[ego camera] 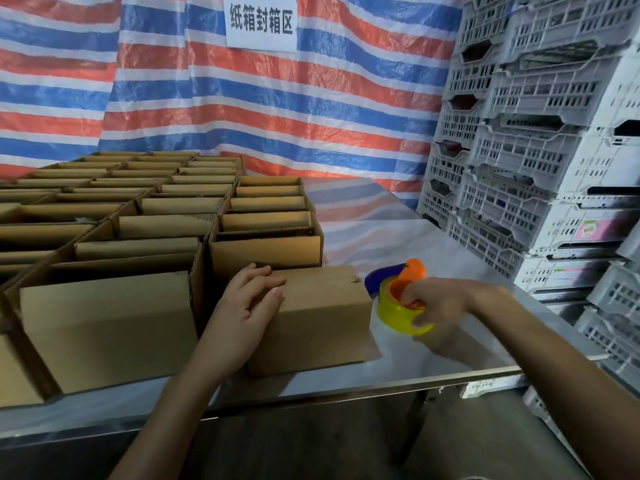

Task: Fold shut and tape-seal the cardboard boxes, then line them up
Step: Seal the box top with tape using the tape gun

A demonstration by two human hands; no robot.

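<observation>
Taping stage, by the look of it, with folding done on one box (322, 323) only. Flaps down, box lying near the front edge of the table (398, 379), just right of the rows of open boxes (138, 216). Left hand (252, 299) laid on its top at the left end, fingers fairly straight, pressing the flaps shut. Right hand (436, 301) well apart from it, fingers curled round the tape dispenser (393, 315), yellow roll just beside the box's right end; resting on the table or held just above it, hard to tell. No tape visible on the seam yet. Next, probably: lift the dispenser over one end of the seam, stick the free end down, draw along the join with the flaps kept pressed. After that, slide into line. Plenty of open boxes left to do.
</observation>
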